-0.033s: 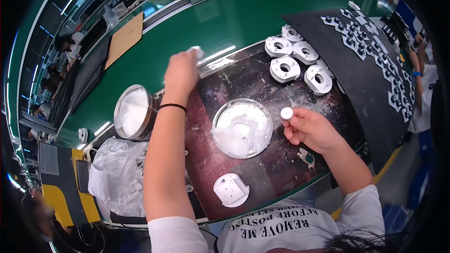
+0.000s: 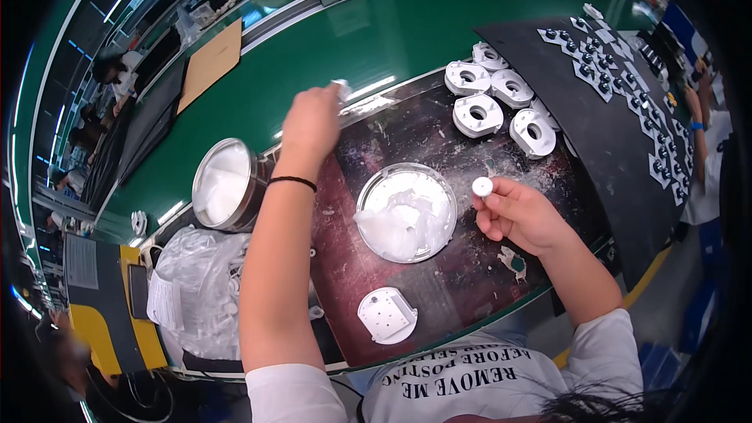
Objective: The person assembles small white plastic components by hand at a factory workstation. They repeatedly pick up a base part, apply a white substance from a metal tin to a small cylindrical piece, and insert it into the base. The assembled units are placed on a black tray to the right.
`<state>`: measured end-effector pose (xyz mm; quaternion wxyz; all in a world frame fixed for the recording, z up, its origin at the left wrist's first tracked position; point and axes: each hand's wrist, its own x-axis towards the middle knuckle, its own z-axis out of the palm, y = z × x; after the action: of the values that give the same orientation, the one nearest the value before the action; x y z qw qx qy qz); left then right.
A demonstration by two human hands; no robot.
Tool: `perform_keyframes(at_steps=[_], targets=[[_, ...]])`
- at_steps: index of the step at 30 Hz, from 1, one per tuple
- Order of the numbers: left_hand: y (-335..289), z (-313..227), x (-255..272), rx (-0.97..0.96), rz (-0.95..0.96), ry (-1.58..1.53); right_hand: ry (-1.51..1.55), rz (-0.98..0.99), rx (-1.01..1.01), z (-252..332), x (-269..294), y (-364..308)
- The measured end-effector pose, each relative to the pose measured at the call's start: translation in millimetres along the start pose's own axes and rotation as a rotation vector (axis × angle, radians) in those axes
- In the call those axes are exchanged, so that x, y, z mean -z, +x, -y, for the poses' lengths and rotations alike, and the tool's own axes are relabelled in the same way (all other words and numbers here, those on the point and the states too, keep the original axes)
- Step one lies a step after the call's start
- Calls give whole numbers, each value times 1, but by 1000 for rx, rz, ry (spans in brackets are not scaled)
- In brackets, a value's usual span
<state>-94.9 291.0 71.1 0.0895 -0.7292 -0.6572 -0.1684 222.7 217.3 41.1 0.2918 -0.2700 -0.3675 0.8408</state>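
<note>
Through the head view I am watching my right hand (image 2: 518, 216) pinching a small round white piece (image 2: 482, 186) between thumb and fingers. Just left of that grip, a round dish (image 2: 452, 202) is holding translucent whitish material (image 2: 401, 233); white ring-shaped housings (image 2: 499, 95) are lying beyond it. My left hand (image 2: 311, 127) is reaching out farther, its fingertips closing on a small white item (image 2: 341, 89) I cannot identify. Nearer than this grip and leftward, a metal pot (image 2: 257, 189) is standing.

Left hand (image 2: 312, 121) and white piece (image 2: 341, 88) shifted slightly right.
</note>
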Motion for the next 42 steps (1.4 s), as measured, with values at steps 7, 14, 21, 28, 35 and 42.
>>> perform_keyframes(at_steps=[7, 14, 21, 28, 35, 42], targets=[[-46, -25, 6, -158, 123, -187, -95, 20, 110, -1, -15, -7], [-126, -39, 65, -196, 34, -301, -230, 111, 194, -55, -62, -37], [-255, -67, 84, 153, 107, -865, -994, 176, 660, -80, -100, -17], [-279, -104, 45, 205, -13, -793, -1052, 97, 550, -81, -114, -2], [-279, -104, 43, 188, -52, -743, -1098, 86, 539, -84, -114, 2], [-281, -103, 40, 198, -68, -776, -1121, 72, 556, -83, -112, 1]])
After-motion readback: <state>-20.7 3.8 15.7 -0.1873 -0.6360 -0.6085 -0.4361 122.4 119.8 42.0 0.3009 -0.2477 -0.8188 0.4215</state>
